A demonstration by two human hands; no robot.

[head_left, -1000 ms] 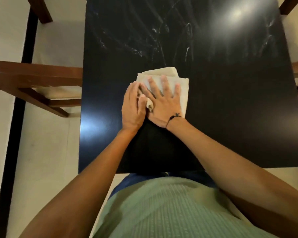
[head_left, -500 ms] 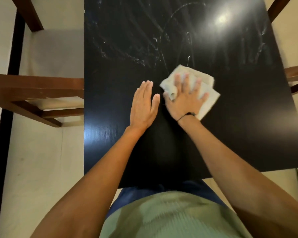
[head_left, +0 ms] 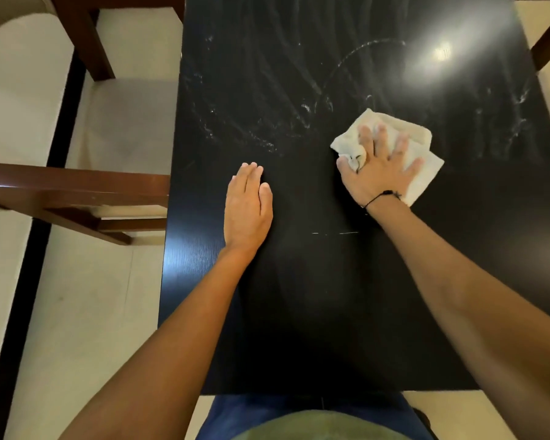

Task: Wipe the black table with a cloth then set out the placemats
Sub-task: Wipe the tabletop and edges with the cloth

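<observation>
**Colours on and around the table**

The table (head_left: 299, 312) is showing shiny black with whitish, swirly streaks. The cloth (head_left: 424, 144) is looking creamy white. The chairs (head_left: 77, 188) are showing dark reddish-brown wood with pale cream seats. The floor (head_left: 86, 312) is looking pale cream. The person is wearing a green top (head_left: 318, 427), blue trousers and a thin black wrist band (head_left: 382, 195).

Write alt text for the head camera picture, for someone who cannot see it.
Seen from above, a person's right hand presses a crumpled white cloth flat onto a black table, while the left hand rests palm down beside it. Pale smear streaks mark the far half of the tabletop, and a wooden chair stands at the left.
</observation>
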